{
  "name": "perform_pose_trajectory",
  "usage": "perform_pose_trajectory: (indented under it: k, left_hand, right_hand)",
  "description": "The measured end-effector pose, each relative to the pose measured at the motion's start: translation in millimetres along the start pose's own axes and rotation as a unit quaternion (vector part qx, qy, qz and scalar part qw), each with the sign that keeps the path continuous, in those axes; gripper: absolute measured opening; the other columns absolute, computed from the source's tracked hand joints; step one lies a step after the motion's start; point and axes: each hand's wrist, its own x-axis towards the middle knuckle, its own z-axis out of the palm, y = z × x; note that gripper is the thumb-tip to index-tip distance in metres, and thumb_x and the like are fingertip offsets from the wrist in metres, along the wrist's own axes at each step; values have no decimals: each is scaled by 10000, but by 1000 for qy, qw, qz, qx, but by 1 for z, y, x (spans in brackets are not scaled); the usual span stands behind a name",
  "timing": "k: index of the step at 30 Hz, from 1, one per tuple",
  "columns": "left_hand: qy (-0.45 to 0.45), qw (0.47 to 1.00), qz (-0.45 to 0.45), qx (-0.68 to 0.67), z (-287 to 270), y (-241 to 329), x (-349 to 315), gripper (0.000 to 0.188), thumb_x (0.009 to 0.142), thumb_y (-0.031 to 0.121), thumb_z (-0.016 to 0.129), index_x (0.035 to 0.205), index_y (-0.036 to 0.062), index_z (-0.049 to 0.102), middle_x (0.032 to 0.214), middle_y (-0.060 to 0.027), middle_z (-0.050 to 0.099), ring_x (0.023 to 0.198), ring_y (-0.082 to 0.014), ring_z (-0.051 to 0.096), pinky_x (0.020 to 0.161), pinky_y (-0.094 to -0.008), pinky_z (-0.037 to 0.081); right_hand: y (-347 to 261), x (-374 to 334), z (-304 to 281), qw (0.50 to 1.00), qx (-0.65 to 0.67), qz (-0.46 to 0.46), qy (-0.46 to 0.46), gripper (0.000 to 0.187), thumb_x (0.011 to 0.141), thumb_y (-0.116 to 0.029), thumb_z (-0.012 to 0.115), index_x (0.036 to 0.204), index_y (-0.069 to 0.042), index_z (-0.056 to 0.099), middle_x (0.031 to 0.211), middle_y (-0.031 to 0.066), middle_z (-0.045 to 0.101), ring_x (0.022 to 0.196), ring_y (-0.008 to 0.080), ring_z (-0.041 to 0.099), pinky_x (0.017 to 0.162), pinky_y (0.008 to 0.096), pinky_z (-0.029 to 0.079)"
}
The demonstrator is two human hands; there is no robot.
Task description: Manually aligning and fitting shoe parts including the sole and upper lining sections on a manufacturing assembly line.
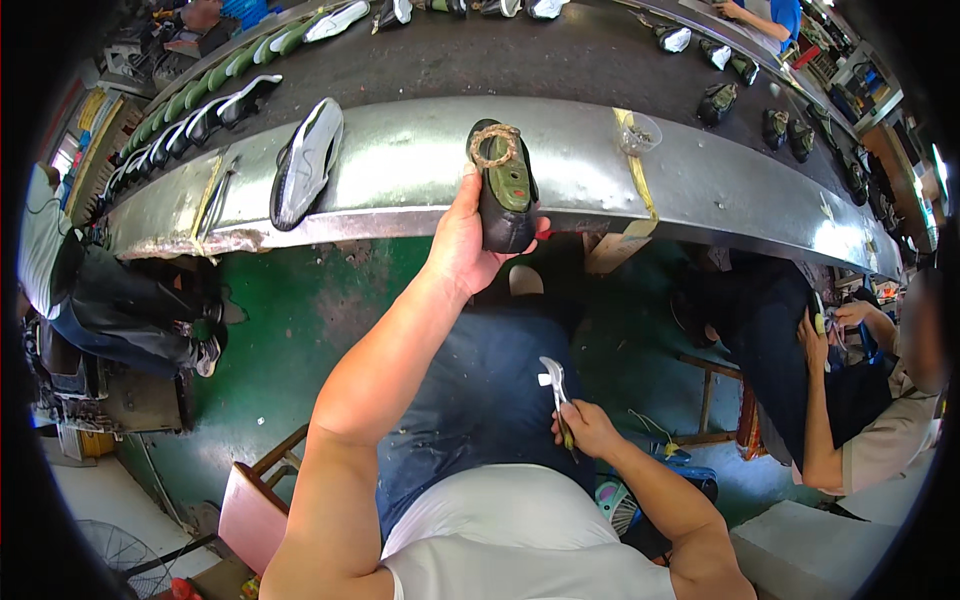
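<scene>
Above the near edge of the metal bench, my left hand [464, 232] is closed round a dark shoe [508, 228]. A green shoe last with small holes [511, 186] shows in its opening, and a ring of brown twine [495, 147] lies at its far end. Over my lap, my right hand [590, 428] grips lasting pliers [557, 391] by the handle, their curved silver head pointing away from me. Left of the held shoe, a grey and black shoe [308, 165] rests on the bench edge.
A dark conveyor belt [450, 70] runs behind the metal ledge [420, 150], with rows of shoes along it. A clear cup [638, 135] stands on the ledge by a yellow strip. Co-workers sit at right [870, 400] and left [100, 290]. A pink chair [250, 515] is at lower left.
</scene>
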Motion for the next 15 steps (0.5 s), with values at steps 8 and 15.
perform_pose_trajectory:
  k: [8, 15]
  left_hand:
    - [25, 954, 172, 243, 0, 122, 168, 859, 977, 709, 327, 1309, -60, 518, 1107, -197, 676, 1039, -320, 672, 845, -400, 542]
    - [250, 644, 168, 703, -26, 119, 261, 736, 917, 334, 683, 1448, -1, 299, 1408, -299, 462, 1294, -436, 508, 1068, -483, 440]
  right_hand:
    - [4, 15, -14, 997, 49, 44, -42, 400, 1085, -284, 390, 1021, 46, 606, 845, 110, 686, 692, 176, 678, 667, 324, 549]
    - [-6, 18, -25, 978, 161, 121, -45, 397, 1091, -277, 382, 1056, 54, 598, 878, 140, 682, 735, 207, 680, 703, 345, 562]
